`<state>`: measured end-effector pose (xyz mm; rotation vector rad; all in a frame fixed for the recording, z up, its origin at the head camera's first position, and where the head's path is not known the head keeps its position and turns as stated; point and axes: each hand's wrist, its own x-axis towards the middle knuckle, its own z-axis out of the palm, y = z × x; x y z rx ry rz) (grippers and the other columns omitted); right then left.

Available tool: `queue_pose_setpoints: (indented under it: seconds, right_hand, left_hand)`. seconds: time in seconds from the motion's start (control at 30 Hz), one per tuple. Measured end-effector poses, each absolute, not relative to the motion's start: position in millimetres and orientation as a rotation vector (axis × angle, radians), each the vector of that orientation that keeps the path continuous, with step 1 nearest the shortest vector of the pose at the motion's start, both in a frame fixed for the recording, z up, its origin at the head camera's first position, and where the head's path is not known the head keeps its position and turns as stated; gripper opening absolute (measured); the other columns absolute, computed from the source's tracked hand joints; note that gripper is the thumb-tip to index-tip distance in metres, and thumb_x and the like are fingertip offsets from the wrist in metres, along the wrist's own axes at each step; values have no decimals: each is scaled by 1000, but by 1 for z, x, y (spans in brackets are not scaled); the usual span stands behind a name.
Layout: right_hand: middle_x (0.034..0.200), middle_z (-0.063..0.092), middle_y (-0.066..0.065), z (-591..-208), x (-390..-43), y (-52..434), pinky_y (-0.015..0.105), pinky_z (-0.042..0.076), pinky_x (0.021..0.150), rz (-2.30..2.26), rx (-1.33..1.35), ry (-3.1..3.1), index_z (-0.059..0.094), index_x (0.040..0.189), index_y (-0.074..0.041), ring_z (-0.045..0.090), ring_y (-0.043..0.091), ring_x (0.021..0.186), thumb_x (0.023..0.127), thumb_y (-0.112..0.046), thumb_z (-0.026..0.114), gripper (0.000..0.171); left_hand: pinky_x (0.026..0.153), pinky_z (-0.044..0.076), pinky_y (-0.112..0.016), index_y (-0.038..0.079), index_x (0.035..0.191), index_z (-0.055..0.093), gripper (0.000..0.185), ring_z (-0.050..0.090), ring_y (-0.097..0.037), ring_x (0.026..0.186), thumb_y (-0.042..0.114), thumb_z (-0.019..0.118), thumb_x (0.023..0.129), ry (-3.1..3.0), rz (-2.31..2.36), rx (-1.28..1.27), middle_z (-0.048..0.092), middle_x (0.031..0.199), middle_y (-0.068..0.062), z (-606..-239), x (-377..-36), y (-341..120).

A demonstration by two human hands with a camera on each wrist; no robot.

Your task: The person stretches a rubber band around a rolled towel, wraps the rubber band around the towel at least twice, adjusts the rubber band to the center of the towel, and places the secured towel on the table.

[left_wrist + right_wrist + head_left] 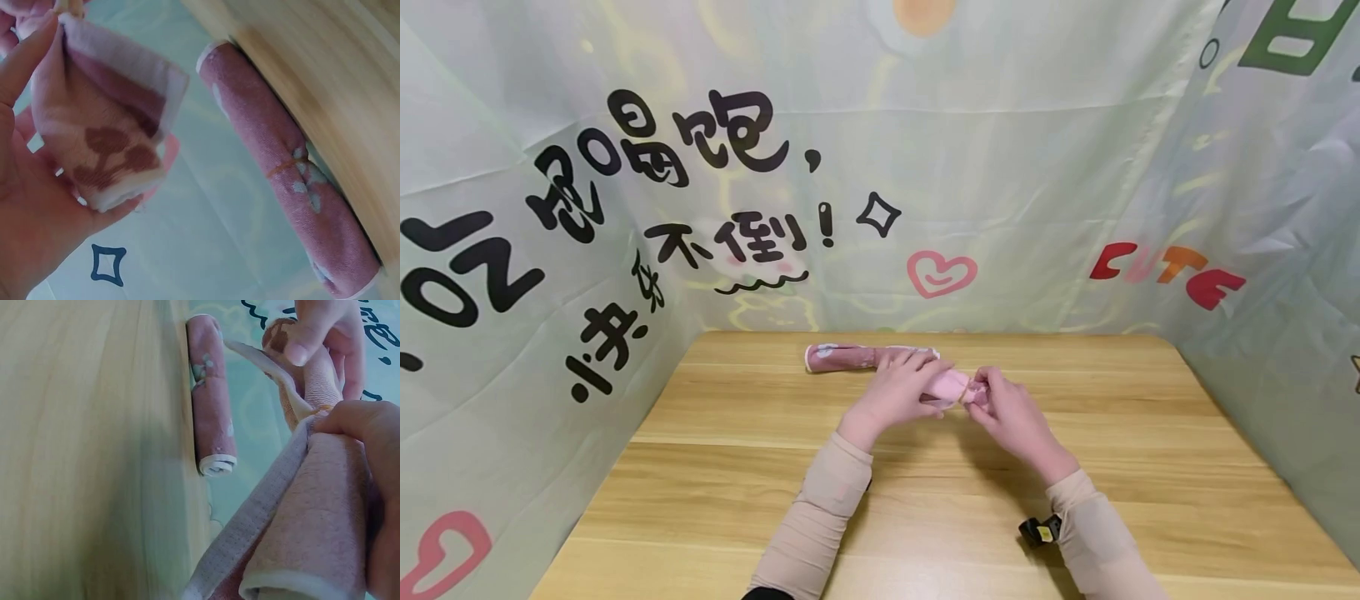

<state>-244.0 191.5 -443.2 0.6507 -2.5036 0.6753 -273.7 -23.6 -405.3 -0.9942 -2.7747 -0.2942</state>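
Item 1: rolled pink towel (842, 357), dark rose with pale flower prints and a white edge. It lies on the wooden table (715, 467) at the far edge, close against the printed backdrop (1000, 192). A thin rubber band (282, 167) circles it near the middle. Judged complete: rolled, bound and set aside.

Item 2: second pink towel (951, 387), lighter, with brown patches and a white hem. It is held above the table between both hands, just in front of the finished roll and apart from it. It is rolled along most of its length, but one end flares open in the left wrist view and a loose hemmed flap hangs down in the right wrist view. A band looks to sit at the pinched middle, though that spot is too small to be sure of. Judged part done: rolling nearly there, binding and setting down left.

Left hand (897, 393): fingers curled round one end of the second towel, thumb lying along its edge.

Right hand (1011, 412): fingers wrapped round the other, rolled end, gripping it firmly.

Containers: none in view; nothing is held in anything. Both towels are loose items, one on the tabletop, one in the hands.

Other: beige sleeves on both forearms; a small black device (1040, 530) at the right wrist.
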Motion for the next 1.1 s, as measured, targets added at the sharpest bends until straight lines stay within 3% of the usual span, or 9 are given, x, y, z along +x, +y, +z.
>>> queue_pose_setpoints:
  seconds: [0.17, 0.27, 0.47, 0.67, 0.83, 1.0, 1.1]
  right_hand:
    - [78, 65, 5, -442, -242, 192, 29, 48, 57, 770, 612, -2515, 52, 109, -6, 54, 11, 62, 87, -22, 71, 33]
    - [83, 66, 7, -441, -240, 192, 30, 47, 60, 863, 569, -2562, 51, 112, -7, 56, 13, 66, 91, -25, 67, 32]
    - [101, 66, 14, -436, -238, 191, 38, 52, 72, 1051, 556, -2581, 47, 115, -4, 62, 22, 84, 93, -19, 64, 31]
    - [109, 65, 14, -434, -237, 191, 37, 51, 78, 1123, 558, -2602, 47, 117, -4, 61, 23, 91, 92, -16, 65, 33]
    - [124, 60, 16, -433, -237, 190, 42, 55, 86, 1025, 696, -2515, 54, 119, -6, 61, 29, 107, 88, -12, 71, 36]
    - [125, 59, 12, -439, -241, 190, 47, 53, 90, 768, 914, -2299, 68, 101, -14, 56, 31, 115, 79, -3, 76, 26]
    - [125, 60, 13, -441, -242, 190, 48, 51, 91, 686, 946, -2280, 69, 99, -15, 56, 30, 114, 79, -4, 76, 25]
  left_hand:
    - [115, 17, -67, 35, 148, 36, 90, 28, -26, 146, 47, 83, 71, -2707, -233, -941, 39, 153, -1, -409, -272, -22]
    - [115, 13, -69, 36, 147, 37, 89, 24, -27, 148, 45, 83, 71, -2632, -199, -911, 36, 154, 0, -411, -272, -21]
    - [114, 17, -68, 32, 138, 51, 67, 43, -20, 134, 30, 78, 77, -2477, -175, -904, 54, 138, 4, -412, -274, -23]
    - [113, 29, -61, 30, 123, 64, 34, 57, -16, 118, 32, 69, 90, -2454, -200, -955, 66, 122, 9, -409, -274, -27]
    - [110, 33, -58, 29, 122, 65, 31, 59, -20, 119, 38, 64, 92, -2535, -194, -959, 65, 129, 7, -406, -274, -29]
    - [110, 34, -59, 29, 120, 66, 28, 59, -22, 119, 38, 63, 93, -2590, -187, -959, 63, 133, 6, -405, -272, -31]
    - [110, 34, -58, 30, 118, 67, 26, 59, -22, 118, 37, 63, 94, -2614, -178, -963, 64, 131, 7, -405, -272, -31]
